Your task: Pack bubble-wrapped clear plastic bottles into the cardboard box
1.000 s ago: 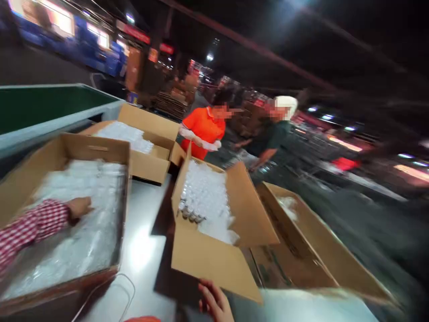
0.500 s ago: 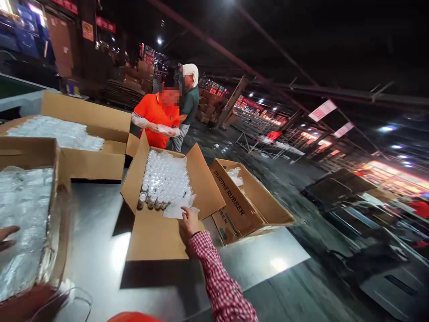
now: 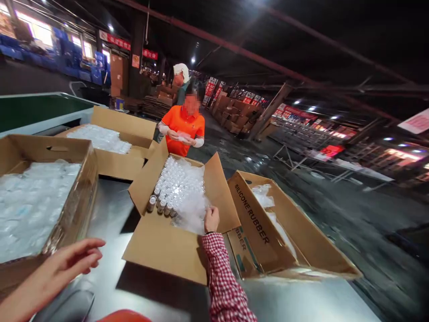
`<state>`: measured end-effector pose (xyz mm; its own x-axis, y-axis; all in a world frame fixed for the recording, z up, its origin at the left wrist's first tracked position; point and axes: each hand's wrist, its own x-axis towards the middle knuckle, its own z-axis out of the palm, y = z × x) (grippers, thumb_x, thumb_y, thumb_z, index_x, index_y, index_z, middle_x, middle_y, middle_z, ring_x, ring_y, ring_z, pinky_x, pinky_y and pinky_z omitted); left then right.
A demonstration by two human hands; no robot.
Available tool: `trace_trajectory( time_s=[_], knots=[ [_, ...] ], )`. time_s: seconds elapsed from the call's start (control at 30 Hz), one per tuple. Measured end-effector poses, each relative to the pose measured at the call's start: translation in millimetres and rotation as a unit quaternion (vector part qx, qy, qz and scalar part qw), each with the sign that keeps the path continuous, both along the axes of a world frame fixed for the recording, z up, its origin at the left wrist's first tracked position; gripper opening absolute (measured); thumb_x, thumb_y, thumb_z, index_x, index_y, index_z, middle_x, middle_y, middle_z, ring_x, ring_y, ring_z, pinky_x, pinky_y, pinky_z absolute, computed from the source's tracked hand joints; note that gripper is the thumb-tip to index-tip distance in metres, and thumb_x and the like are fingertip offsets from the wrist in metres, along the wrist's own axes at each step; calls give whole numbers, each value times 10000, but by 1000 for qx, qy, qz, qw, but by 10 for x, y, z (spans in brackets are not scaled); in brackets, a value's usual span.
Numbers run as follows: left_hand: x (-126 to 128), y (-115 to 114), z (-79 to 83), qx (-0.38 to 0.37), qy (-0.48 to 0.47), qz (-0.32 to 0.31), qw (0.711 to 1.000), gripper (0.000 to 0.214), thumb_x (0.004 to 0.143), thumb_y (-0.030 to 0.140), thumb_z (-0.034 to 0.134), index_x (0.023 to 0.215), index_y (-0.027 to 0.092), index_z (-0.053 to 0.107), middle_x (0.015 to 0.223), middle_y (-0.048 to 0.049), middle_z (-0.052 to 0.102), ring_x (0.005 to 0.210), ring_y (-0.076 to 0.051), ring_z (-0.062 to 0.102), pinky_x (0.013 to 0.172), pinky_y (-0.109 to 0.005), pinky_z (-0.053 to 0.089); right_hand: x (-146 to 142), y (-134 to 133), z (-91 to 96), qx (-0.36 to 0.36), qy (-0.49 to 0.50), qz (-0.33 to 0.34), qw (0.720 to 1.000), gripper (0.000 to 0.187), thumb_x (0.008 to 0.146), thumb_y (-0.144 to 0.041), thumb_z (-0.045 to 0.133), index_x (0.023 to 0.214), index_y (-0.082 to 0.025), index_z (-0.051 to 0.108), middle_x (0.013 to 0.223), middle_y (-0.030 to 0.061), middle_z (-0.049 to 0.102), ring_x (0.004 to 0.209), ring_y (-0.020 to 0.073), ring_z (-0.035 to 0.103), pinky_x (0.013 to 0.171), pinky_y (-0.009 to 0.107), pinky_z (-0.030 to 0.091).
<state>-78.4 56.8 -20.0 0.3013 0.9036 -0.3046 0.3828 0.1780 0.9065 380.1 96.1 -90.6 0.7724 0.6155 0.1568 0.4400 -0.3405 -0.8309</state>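
Note:
An open cardboard box [image 3: 161, 243] in the middle of the metal table [image 3: 110, 214] holds rows of small white-capped bottles [image 3: 174, 183] under a clear plastic sheet [image 3: 191, 210]. My right hand [image 3: 211, 218], in a red checked sleeve, grips that sheet at the box's near right corner. My left hand [image 3: 72, 259] hovers with its fingers apart over the table's near edge. It is just in front of a big left box [image 3: 20, 152] full of clear plastic-wrapped packs and holds nothing.
A box marked SILICONE RUBBER [image 3: 254, 223] with loose plastic inside stands to the right. Another open box [image 3: 120, 120] of clear packs stands at the back left by a green conveyor [image 3: 33, 107]. A person in orange [image 3: 182, 134] handles something at the table's far end, another person [image 3: 181, 74] behind.
My right hand reached further into the middle box and bunched up the plastic sheet. My left hand came off the left box toward the near table edge. The view swung.

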Motion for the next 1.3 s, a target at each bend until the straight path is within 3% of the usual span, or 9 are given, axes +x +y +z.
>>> trace_trajectory(
  time_s=[0.17, 0.3, 0.5, 0.6, 0.77, 0.9, 1.1, 1.2, 1.3],
  knots=[
    [731, 48, -115, 53, -90, -93, 990, 699, 772, 579, 586, 1329, 197, 405, 1382, -134, 459, 1273, -269, 437, 1052, -402, 398, -409, -384, 511, 123, 48, 156, 979, 385, 814, -521, 444, 941, -169, 540, 854, 47, 584, 769, 169, 529, 736, 281, 441],
    [1073, 81, 48, 161, -81, -78, 981, 889, 713, 540, 663, 1425, 165, 286, 1508, -135, 266, 1376, -289, 268, 1153, -459, 218, -932, -729, 802, 130, 135, 336, 923, 327, 824, -500, 547, 900, -184, 591, 817, 22, 570, 758, 157, 500, 714, 266, 410],
    [1063, 70, 404, 28, -149, -260, 954, 583, 813, 503, 586, 1259, 130, 535, 1235, -138, 572, 1116, -264, 538, 972, -374, 422, -1522, -885, 820, 71, 118, 493, 859, 316, 895, -462, 471, 790, -193, 599, 702, 11, 557, 645, 142, 483, 620, 275, 383],
    [970, 55, 369, -21, -213, -288, 933, 436, 808, 409, 622, 1153, 142, 614, 997, -79, 648, 934, -220, 584, 803, -297, 462, -1733, -841, 740, 71, 30, 487, 870, 243, 904, -387, 483, 841, -198, 620, 775, 36, 608, 722, 162, 537, 690, 297, 416],
    [785, -23, 121, -38, -255, -144, 955, 416, 733, 441, 682, 1020, 142, 642, 908, -68, 628, 874, -215, 568, 759, -290, 458, -2096, -896, 644, 109, -46, 351, 929, 185, 880, -354, 526, 978, -203, 569, 868, 56, 583, 771, 181, 535, 707, 315, 431],
    [661, -38, -2, -39, -234, -50, 970, 386, 735, 513, 643, 830, 144, 581, 779, -24, 560, 749, -171, 532, 640, -247, 433, -2345, -867, 573, 53, 17, 476, 878, 197, 848, -387, 571, 935, -212, 595, 806, 33, 590, 710, 171, 522, 663, 301, 418],
    [384, 132, -154, 104, -81, 72, 989, 305, 746, 447, 604, 842, 169, 522, 715, 4, 496, 617, -145, 473, 551, -238, 395, -2257, -463, 437, 39, 268, 476, 837, 308, 838, -492, 542, 853, -191, 603, 713, 0, 541, 641, 121, 479, 609, 244, 416],
    [287, 129, -191, 153, -15, -8, 988, 446, 813, 400, 540, 1214, 214, 478, 908, -38, 588, 761, -188, 559, 718, -291, 455, -2021, -62, 271, -31, 260, 482, 836, 362, 834, -519, 513, 870, -176, 620, 669, 0, 541, 569, 112, 487, 548, 235, 430],
    [288, 89, -174, 165, 60, -98, 980, 305, 833, 399, 510, 1061, 218, 601, 945, -58, 630, 898, -235, 573, 823, -319, 428, -1739, 512, 37, -60, 122, 410, 902, 339, 854, -418, 451, 991, -149, 607, 786, 47, 591, 610, 139, 543, 579, 275, 478]
  ],
)
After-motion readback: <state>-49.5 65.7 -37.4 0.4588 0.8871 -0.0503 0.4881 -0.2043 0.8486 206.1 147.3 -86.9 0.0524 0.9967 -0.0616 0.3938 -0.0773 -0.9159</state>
